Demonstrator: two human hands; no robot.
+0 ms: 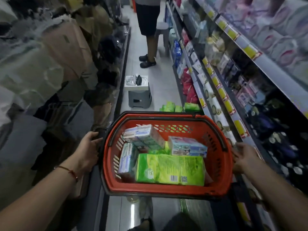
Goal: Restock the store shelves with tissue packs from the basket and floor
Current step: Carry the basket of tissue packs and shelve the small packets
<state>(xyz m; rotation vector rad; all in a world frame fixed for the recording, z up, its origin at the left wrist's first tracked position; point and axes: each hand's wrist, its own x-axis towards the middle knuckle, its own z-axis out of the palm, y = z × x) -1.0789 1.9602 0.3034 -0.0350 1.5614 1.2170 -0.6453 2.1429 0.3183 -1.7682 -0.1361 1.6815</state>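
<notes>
Red plastic makes up the basket (221,165), and both hands hold it up over the aisle floor. The left hand (87,151) grips the basket's left rim, its fingers curled round the edge. The right hand (245,158) grips the right rim the same way, fingers wrapped over the side. Between the two sets of fingers, inside the basket, lie the tissue packs. A big green pack (170,169) lies flat at the near end, with a barcode on its side. Three blue and white packs are with it: one (127,158) stands just inside the left fingers, one (143,135) leans at the far end, and one (187,145) sits closer to the right fingers, resting partly on the green pack. All look shiny in clear wrap. Past the basket's far rim, more green packs (191,106) lie on the floor by the bottom shelf. Shelves (246,49) full of goods run along beyond the right fingers. Farther up the aisle a grey stool (140,98) holds a white tray (135,84), and another person (147,30) stands beyond it.
</notes>
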